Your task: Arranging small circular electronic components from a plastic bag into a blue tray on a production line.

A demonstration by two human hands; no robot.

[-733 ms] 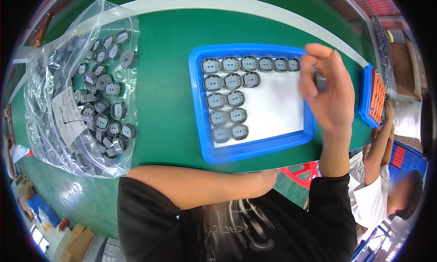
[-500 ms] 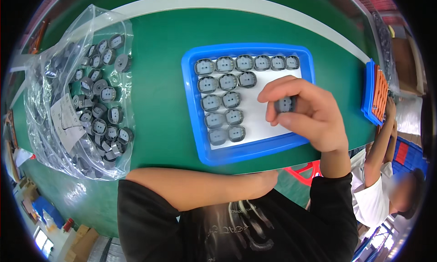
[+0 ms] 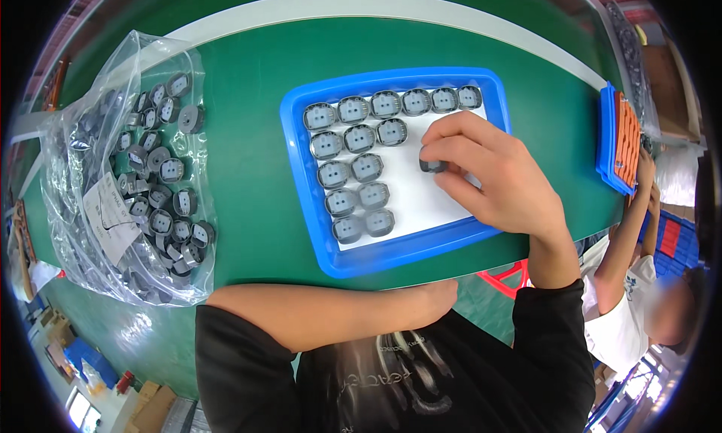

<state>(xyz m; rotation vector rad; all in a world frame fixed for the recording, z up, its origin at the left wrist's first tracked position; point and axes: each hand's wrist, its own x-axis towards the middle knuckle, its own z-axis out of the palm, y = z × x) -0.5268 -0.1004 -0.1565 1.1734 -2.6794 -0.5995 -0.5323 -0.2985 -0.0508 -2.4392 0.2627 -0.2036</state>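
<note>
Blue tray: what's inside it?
A white sheet and grey parts in rows. The right hand, pinching another grey part over the sheet, hides whatever lies beneath it.

Glossy green floor (image 3: 113, 324), light glinting; bright window (image 3: 80, 408) lower left.

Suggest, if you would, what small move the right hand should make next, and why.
I would probably ease the pinched grey part leftward and set it on the white sheet, beside the second piece in the third row from the far side. The right hand holds it over the blue tray, and that row has only two pieces, with bare sheet to their right.
</note>
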